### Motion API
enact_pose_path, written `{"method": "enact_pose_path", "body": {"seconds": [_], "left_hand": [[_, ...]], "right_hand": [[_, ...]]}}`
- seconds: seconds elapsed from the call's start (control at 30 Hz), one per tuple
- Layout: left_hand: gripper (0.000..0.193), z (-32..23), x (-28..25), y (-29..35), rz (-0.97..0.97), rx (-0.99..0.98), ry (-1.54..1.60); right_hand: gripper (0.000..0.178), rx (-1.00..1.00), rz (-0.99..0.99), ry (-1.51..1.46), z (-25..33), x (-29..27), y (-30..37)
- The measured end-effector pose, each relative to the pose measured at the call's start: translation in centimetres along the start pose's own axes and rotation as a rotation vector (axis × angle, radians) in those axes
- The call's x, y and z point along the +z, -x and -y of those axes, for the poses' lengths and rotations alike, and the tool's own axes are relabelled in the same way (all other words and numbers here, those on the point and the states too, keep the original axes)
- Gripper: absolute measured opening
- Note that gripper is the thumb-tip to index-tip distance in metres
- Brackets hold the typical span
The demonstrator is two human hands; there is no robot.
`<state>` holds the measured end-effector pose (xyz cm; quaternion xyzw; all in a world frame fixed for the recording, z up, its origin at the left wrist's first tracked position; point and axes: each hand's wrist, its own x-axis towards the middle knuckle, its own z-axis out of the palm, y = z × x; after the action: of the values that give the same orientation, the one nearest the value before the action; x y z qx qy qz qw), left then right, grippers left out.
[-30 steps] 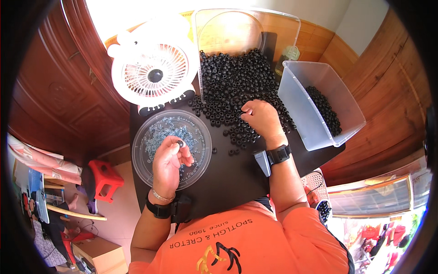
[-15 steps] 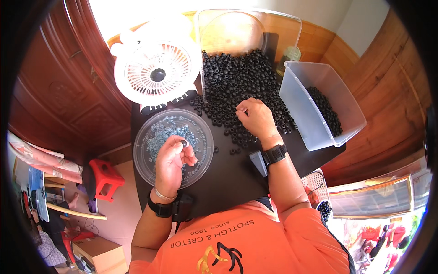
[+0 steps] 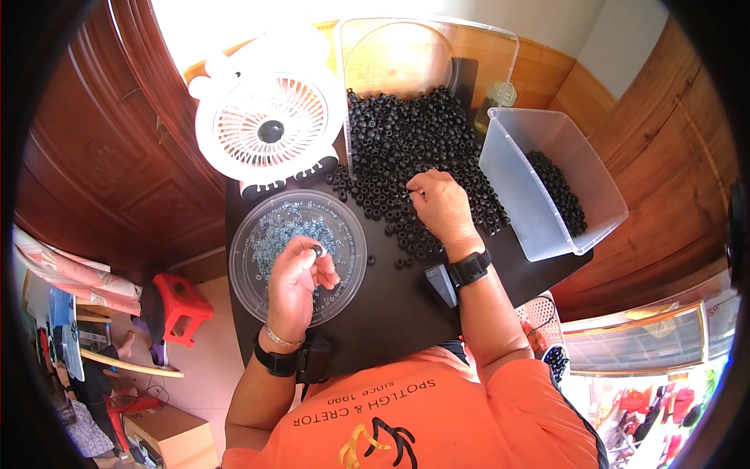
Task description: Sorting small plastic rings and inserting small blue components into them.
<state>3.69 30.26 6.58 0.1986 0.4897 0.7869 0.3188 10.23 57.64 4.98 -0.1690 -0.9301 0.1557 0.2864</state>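
Both hands [image 3: 294,288] at black rings [image 3: 402,133]

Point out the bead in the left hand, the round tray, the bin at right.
Black bead [image 3: 317,251]: head view, on its dark outer face.
Round tray [image 3: 356,264]: head view, right side of its rim.
Plastic bin [image 3: 519,199]: head view, its left wall.

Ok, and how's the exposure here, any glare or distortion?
Head view throughout: glare bleaches the top of the white fan and the lower-right background; fisheye bending curves the reddish wooden door; black vignetting fills the corners; the black beads look reasonably sharp.
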Motion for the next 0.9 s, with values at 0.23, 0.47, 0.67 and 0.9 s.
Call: {"method": "enact_pose_path", "body": {"seconds": [0.23, 0.47, 0.67, 0.9], "left_hand": [[0.016, 0.1, 0.0, -0.1, 0.003, -0.016, 0.006], [0.016, -0.1, 0.2, 0.0, 0.006, -0.010, 0.020], [0.020, -0.3, 0.6, 0.3, 0.041, -0.049, -0.022], [0.019, -0.2, 0.7, 0.1, 0.081, -0.074, -0.063]], "right_hand": [[0.014, -0.072, 0.030, 0.086, -0.1, 1.8, -0.1], [0.011, 0.076, 0.040, -0.129, 0.5, 0.5, -0.2], [0.019, 0.226, 0.255, -0.866, 3.9, -1.1, 0.0], [0.021, 0.066, 0.475, -1.244, 7.5, -0.8, 1.6]]}}
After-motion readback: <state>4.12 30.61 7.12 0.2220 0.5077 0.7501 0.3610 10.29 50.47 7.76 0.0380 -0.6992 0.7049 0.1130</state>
